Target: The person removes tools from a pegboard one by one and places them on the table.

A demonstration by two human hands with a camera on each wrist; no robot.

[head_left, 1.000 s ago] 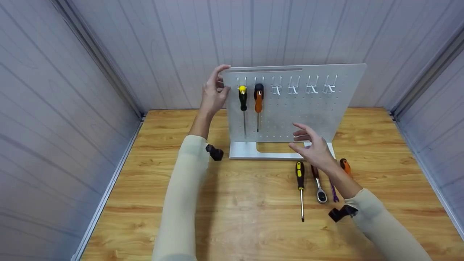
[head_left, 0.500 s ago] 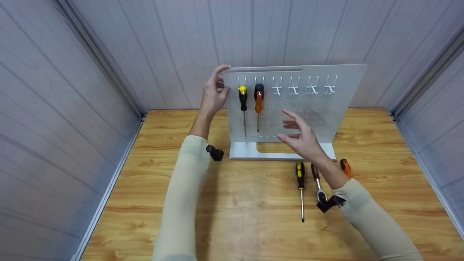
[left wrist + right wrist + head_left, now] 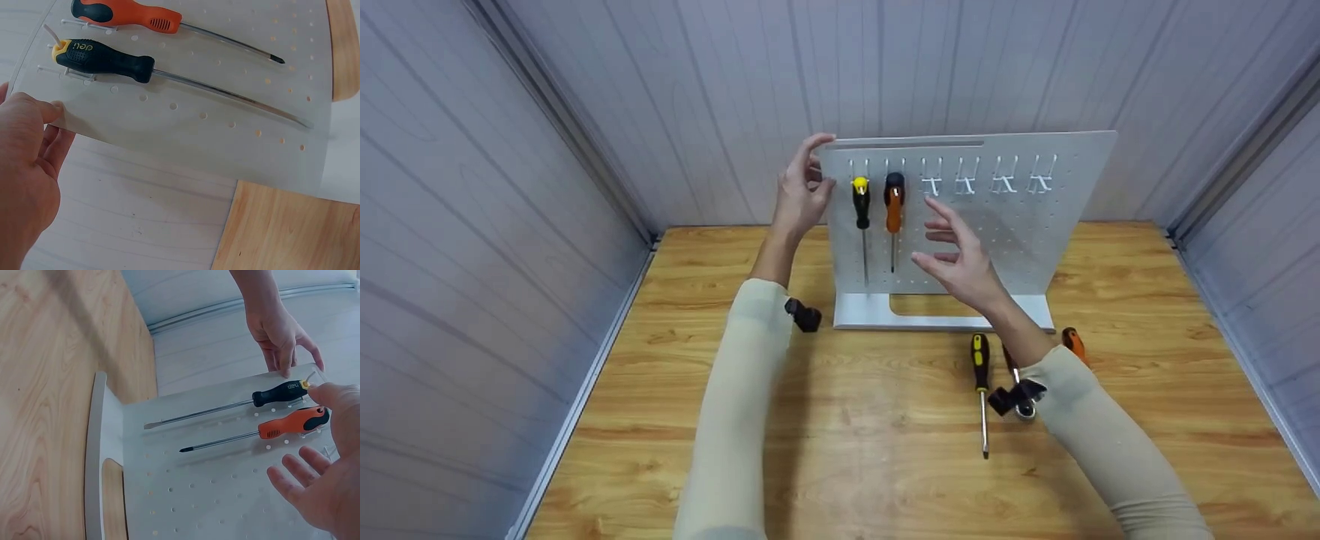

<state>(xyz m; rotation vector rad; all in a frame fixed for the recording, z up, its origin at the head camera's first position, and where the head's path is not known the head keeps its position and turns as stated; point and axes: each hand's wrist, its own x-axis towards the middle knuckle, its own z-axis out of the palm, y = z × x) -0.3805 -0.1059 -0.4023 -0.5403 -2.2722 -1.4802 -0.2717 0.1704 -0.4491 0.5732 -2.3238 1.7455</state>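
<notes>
Pinching, with the left hand (image 3: 802, 193), the upper left corner of an upright pegboard (image 3: 1014, 240), probably light and stiff. Hung on its front: black screwdriver (image 3: 862, 216), then orange screwdriver (image 3: 893, 216), best gripped by thick handles (image 3: 109, 59). Rightward, holding the right hand (image 3: 969, 268) wide and empty.

A wood-grained desk (image 3: 877, 457) fills the lower middle of the head view. A pale, grooved back wall (image 3: 735, 97) spans the top; a left wall (image 3: 457, 262) and right wall (image 3: 1267, 247) flank it. A metal strip (image 3: 583, 391) edges the desk at left.
</notes>
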